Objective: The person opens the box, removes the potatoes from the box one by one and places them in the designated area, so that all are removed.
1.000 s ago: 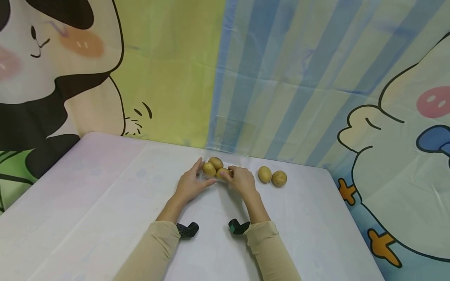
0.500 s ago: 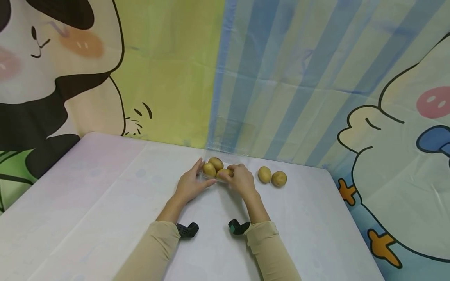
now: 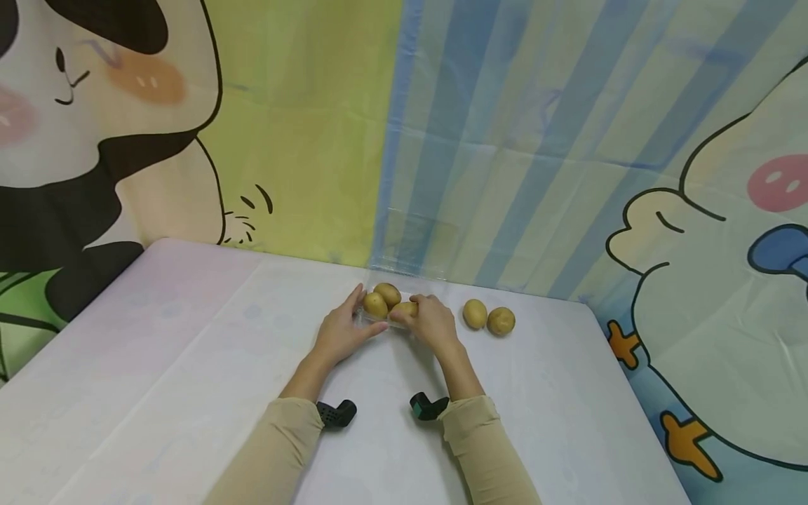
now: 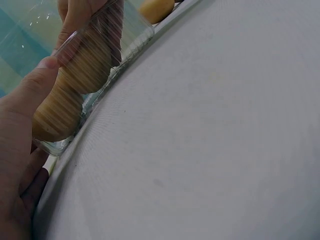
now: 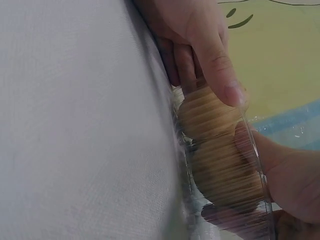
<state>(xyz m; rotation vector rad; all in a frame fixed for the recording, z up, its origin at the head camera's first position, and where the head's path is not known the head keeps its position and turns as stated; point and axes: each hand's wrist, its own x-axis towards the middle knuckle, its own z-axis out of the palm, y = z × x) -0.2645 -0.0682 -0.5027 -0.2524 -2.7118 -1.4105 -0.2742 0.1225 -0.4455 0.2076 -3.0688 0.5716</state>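
Observation:
A clear plastic box (image 4: 134,31) with its lid (image 3: 413,270) raised at the back stands near the far edge of the table. Two potatoes, one at the left (image 3: 375,306) and one behind it (image 3: 388,293), lie inside. My left hand (image 3: 343,334) grips the box's left end, thumb on the front wall and fingers round the side. With my right hand (image 3: 434,325) I hold a third potato (image 5: 225,172) inside the box's right part, thumb towards the front and fingers behind. Those fingers are partly hidden by the potato and the ribbed wall.
Two more potatoes, a nearer-left one (image 3: 475,313) and a right one (image 3: 501,321), lie on the white-covered table (image 3: 555,407) right of the box. A printed curtain (image 3: 303,140) hangs close behind the table's far edge.
My right hand and its thumb have shifted very slightly left around the potato. The left hand, the box and the loose potatoes stay where they were.

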